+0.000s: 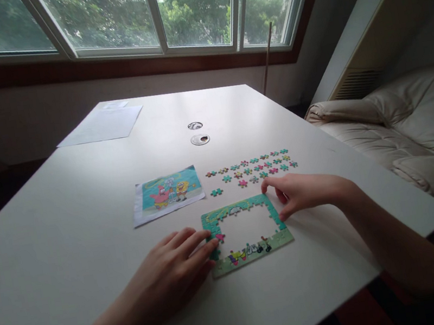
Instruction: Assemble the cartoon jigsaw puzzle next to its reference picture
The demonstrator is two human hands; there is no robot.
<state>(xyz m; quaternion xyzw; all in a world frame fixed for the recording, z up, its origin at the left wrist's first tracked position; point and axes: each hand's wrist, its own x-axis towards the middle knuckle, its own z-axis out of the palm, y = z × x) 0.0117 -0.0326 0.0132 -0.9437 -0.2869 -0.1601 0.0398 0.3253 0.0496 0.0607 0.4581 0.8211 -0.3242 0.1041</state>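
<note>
A partly assembled jigsaw puzzle [252,256] lies flat on the white table, joined as a rectangular border around a bare middle. My left hand [175,265] rests at its left edge, fingers stretched out and touching the border near a pink piece [220,237]. At the upper right corner is my right hand [304,190], thumb and index finger apart; the thumb touches the right edge and the other fingers are curled. Beyond the border, several loose jigsaw pieces [242,183] are laid out in rows. A printed reference picture [170,191] with cartoon figures sits to their left.
Paper sheets [102,124] lie at the far left of the table [85,216]. Two round table fittings [200,140] are set in the tabletop's far middle. A pale padded sofa [407,116] stands to the right, and windows [193,9] line the back wall.
</note>
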